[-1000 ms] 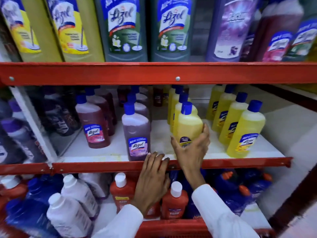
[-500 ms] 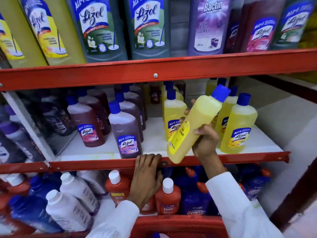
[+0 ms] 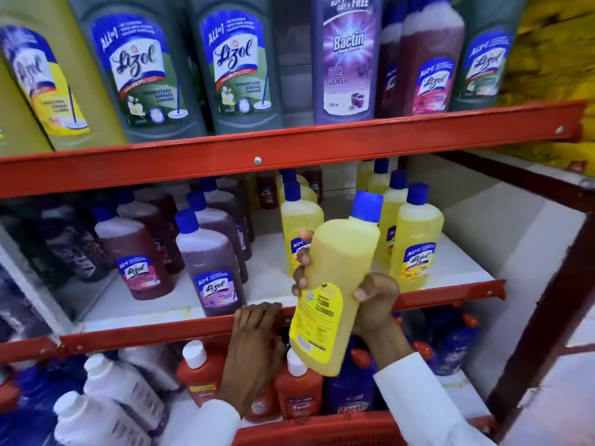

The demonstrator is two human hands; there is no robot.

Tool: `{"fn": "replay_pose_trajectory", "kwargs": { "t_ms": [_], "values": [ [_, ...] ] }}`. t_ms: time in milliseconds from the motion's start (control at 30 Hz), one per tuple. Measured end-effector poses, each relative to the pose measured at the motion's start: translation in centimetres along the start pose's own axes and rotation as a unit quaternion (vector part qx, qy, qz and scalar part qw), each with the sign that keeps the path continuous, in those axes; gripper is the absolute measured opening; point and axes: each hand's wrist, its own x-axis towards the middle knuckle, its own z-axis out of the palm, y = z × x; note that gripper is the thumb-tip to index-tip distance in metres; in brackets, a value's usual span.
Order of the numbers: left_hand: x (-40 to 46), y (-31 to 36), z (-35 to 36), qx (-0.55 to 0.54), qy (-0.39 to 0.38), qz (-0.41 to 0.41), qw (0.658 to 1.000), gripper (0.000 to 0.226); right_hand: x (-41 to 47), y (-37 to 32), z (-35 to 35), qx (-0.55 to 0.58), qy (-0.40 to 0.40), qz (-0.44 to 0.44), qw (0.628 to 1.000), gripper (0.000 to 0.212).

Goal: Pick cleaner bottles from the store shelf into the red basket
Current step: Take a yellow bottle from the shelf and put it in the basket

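My right hand (image 3: 375, 299) grips a yellow cleaner bottle (image 3: 335, 278) with a blue cap, held off the shelf in front of the middle shelf's red edge, nearly upright with its back label toward me. My left hand (image 3: 254, 339) rests flat on the red front rail (image 3: 145, 336) of the middle shelf, fingers over the edge, holding nothing. The red basket's rim (image 3: 322, 429) shows at the bottom centre, below both hands. More yellow bottles (image 3: 417, 239) stand on the shelf behind the held one.
Purple and maroon bottles (image 3: 209, 262) stand at the left of the middle shelf. Large bottles (image 3: 235, 66) fill the upper shelf. Below are white (image 3: 106, 410), orange (image 3: 297, 391) and blue bottles (image 3: 351, 394). A dark red upright post (image 3: 541, 317) bounds the right side.
My right hand has lifted the yellow bottle off the shelf and drawn it toward me, turning it from tilted to nearly upright and lower. My left hand stays on the rail.
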Motion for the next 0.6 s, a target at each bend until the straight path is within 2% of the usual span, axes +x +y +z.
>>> {"fn": "replay_pose_trajectory", "kwargs": {
  "t_ms": [33, 67, 100, 167, 267, 367, 467, 600],
  "values": [
    [0.0, 0.0, 0.0, 0.002, 0.002, 0.001, 1.000, 0.062, -0.2, 0.0, 0.8, -0.068, 0.025, -0.026, 0.997, 0.082],
    [-0.1, 0.0, 0.0, 0.004, 0.004, 0.002, 1.000, 0.062, -0.3, 0.1, 1.5, -0.148, 0.091, -0.050, 0.983, 0.074],
    [-0.1, -0.1, 0.0, 0.003, 0.007, 0.002, 1.000, 0.063, -0.2, 0.2, 2.3, -0.230, 0.178, -0.080, 0.953, 0.069],
    [-0.1, -0.1, 0.1, 0.001, 0.014, 0.003, 1.000, 0.065, -0.1, 0.5, 3.5, -0.373, 0.309, -0.139, 0.864, 0.069],
    [-0.3, -0.5, 0.3, 0.001, 0.019, 0.005, 1.000, 0.067, 0.1, 0.8, 4.4, -0.486, 0.375, -0.188, 0.767, 0.082],
    [-0.3, -0.9, 0.6, -0.004, 0.017, 0.010, 1.000, 0.070, 0.2, 0.6, 4.4, -0.553, 0.393, -0.205, 0.705, 0.093],
    [-0.3, -1.2, 0.9, -0.011, 0.013, 0.013, 1.000, 0.072, -0.1, 0.7, 4.5, -0.568, 0.395, -0.205, 0.692, 0.095],
    [-0.3, -0.9, 0.7, -0.053, 0.014, -0.007, 0.998, 0.077, -1.1, 0.3, 4.3, -0.556, 0.366, -0.195, 0.721, 0.094]
  ]
}}
